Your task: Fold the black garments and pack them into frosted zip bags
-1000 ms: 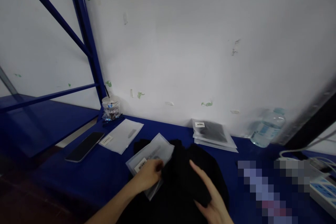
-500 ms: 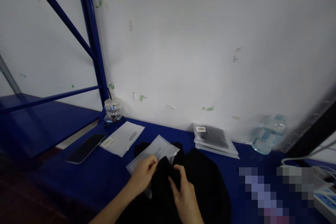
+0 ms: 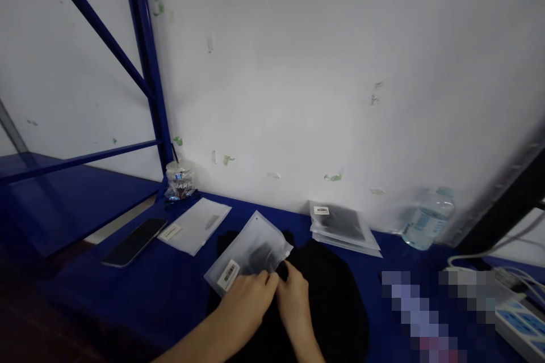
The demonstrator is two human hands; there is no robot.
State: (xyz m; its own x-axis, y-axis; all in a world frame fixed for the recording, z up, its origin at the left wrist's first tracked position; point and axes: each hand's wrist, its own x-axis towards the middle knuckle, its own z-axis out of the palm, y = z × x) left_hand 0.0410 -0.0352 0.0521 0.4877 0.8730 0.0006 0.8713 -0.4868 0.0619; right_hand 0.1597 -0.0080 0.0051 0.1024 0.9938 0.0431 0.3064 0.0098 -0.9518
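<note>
A frosted plastic zip bag (image 3: 251, 241) with a barcode label lies tilted on black fabric (image 3: 332, 289), its opening toward me. A dark patch shows inside the bag. My left hand (image 3: 251, 298) is closed at the bag's near edge, its fingertips against my right hand. My right hand (image 3: 294, 295) is closed around a bunched bit of black cloth (image 3: 281, 270) at the bag's mouth. How far the cloth reaches into the bag is hidden by my fingers.
On the blue table (image 3: 140, 300) are a phone (image 3: 135, 242), a flat frosted bag (image 3: 196, 224), a wrapped cup (image 3: 180, 180), stacked filled bags (image 3: 344, 226), a water bottle (image 3: 428, 220) and a power strip (image 3: 522, 320) with cables. A pixelated patch covers the right front. Behind stands a white wall (image 3: 276, 68).
Both hands have drawn together at the bag's mouth. The black cloth held up between them has gone down, and a dark patch now shows within the bag. The bag's label is uncovered.
</note>
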